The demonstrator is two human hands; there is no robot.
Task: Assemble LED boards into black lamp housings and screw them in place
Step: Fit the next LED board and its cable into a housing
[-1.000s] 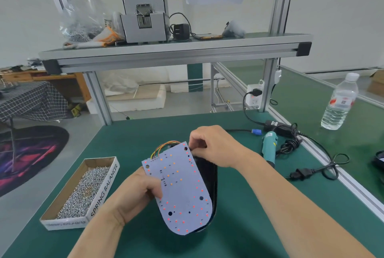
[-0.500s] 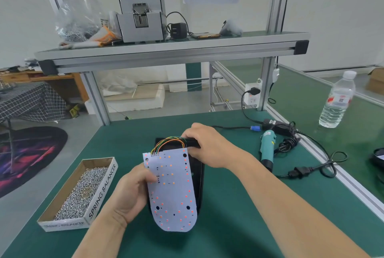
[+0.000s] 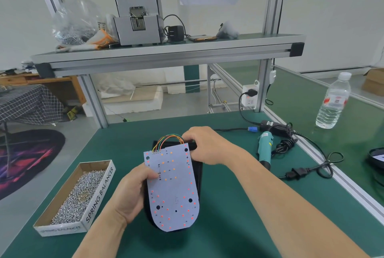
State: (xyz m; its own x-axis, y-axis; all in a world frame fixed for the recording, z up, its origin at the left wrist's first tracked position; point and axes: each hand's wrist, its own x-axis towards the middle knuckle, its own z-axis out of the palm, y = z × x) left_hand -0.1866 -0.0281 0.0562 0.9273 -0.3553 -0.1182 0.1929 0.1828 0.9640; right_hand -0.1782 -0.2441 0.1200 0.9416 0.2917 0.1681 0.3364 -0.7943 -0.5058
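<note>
While left hand (image 3: 133,193) grips LED board (image 3: 172,191) | housing (image 3: 198,174) beneath, in right hand (image 3: 207,145)

Green bench (image 3: 128,149) with screw box (image 3: 99,193), teal screwdriver (image 3: 265,147), black cable (image 3: 307,171).

Matt white LED board (image 3: 172,191), matt black plastic housing (image 3: 199,176), cardboard box (image 3: 62,199) of shiny metal screws (image 3: 80,195), green matt table mat (image 3: 218,232).

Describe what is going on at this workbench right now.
A person holds an LED board over a black lamp housing on the green bench. The left hand grips the board's left edge; the right hand grips the housing's far end by the wires. No screws are in; the screw box and teal screwdriver lie aside.
</note>
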